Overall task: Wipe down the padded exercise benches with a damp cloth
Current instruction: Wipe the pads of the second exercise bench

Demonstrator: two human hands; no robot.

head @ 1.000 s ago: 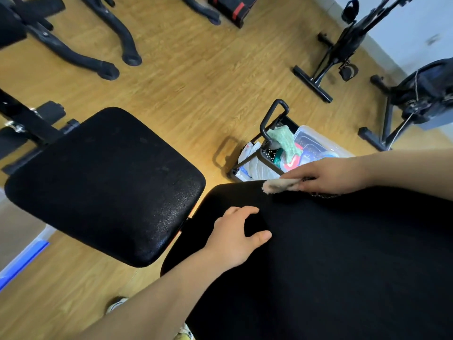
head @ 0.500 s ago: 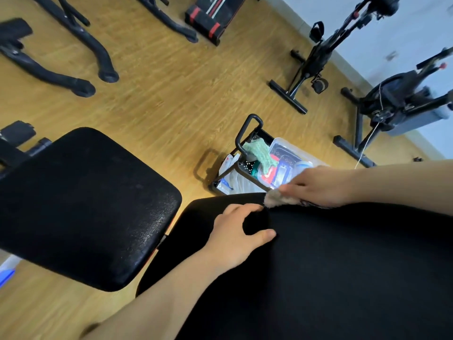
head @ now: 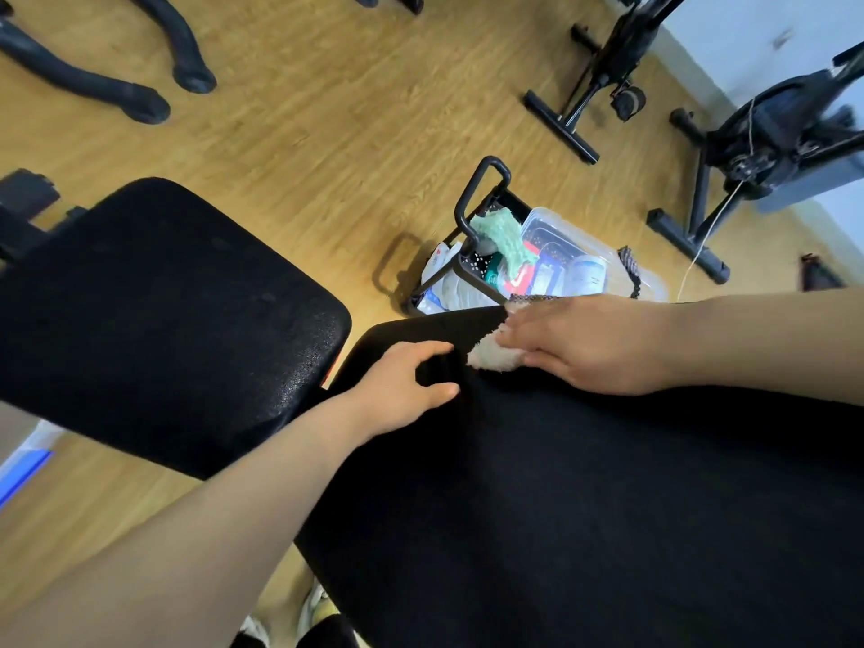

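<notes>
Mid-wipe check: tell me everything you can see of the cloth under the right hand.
The cloth is an off-white, fuzzy, terry-like rag, mostly hidden under the right hand, which presses it down; only a bunched tuft shows past the hand. It lies on the near black bench pad, close to its far end, just right of the left hand. Dampness cannot be judged.

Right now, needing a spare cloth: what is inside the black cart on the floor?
A green fuzzy cloth lies on top, beside a clear plastic box and a white bag; anything beneath them is covered.
</notes>
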